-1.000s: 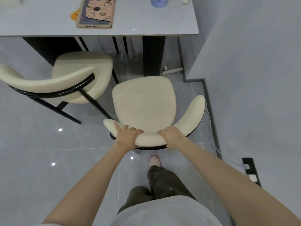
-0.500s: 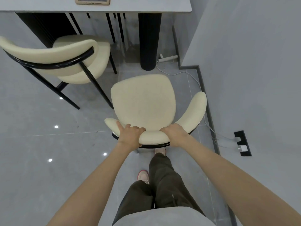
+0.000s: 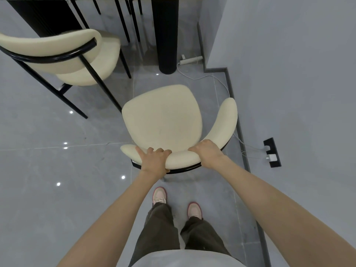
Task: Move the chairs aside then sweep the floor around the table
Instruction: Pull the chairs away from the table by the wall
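Scanning from the left, I see the second chair [image 3: 57, 53], cream-padded on a black tube frame, standing with its seat turned toward the dark underside of the desk and its curved backrest toward me. It sits well apart from the chair I am handling. Glossy grey floor [image 3: 38, 189] tiles carry small bright light reflections below it. My left hand [image 3: 154, 160] is curled over the top of the backrest of the near chair [image 3: 163, 120], thumb out along the padding and fingers wrapped over the front edge. That chair stands on the floor just ahead of my pink shoes [image 3: 159, 195], its seat pointing away from me and clear of the round black desk leg [image 3: 167, 35] beyond it. My right hand [image 3: 207, 154] grips the same backrest just to the right, fingers folded over the cushion. A white power strip [image 3: 190, 60] lies on the floor beside the desk leg. From it a thin white cable [image 3: 221, 83] runs past the chair's right side along the dark skirting to a white charger [image 3: 271, 157] plugged into a black wall socket [image 3: 272, 151]; any marking on them is too small for me to read.
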The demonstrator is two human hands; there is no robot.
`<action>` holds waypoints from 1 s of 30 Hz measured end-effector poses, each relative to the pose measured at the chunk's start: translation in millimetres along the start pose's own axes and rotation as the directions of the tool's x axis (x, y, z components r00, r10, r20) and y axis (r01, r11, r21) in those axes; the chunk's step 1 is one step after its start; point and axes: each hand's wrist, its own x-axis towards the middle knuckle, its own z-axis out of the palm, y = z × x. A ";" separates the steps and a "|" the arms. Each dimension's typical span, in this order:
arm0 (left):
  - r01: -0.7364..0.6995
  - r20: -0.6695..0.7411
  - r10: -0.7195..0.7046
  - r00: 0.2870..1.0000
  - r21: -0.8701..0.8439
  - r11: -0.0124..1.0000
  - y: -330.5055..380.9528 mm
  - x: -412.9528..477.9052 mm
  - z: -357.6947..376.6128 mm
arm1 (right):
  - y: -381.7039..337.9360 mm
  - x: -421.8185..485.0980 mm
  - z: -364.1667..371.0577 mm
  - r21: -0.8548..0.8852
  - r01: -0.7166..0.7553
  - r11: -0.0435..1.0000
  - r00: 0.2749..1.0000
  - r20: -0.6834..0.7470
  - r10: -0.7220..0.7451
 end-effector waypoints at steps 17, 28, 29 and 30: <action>-0.059 -0.015 0.057 0.998 -0.162 0.985 176.1 -30.9 39.6 | 107.5 -107.3 62.2 -0.145 -0.061 0.988 0.998 0.003 0.062; -0.023 -0.068 0.008 0.998 -0.214 0.977 98.5 -60.2 49.9 | 13.7 -115.8 81.4 0.039 -0.140 0.989 0.980 -0.138 0.144; -0.021 -0.072 0.007 0.997 -0.200 0.980 100.1 -61.9 49.5 | 8.8 -116.6 82.7 0.060 -0.159 0.985 0.972 -0.165 0.167; -0.021 -0.076 0.008 0.997 -0.179 0.984 101.4 -65.2 51.4 | 4.2 -118.6 84.4 0.070 -0.174 0.982 0.968 -0.171 0.183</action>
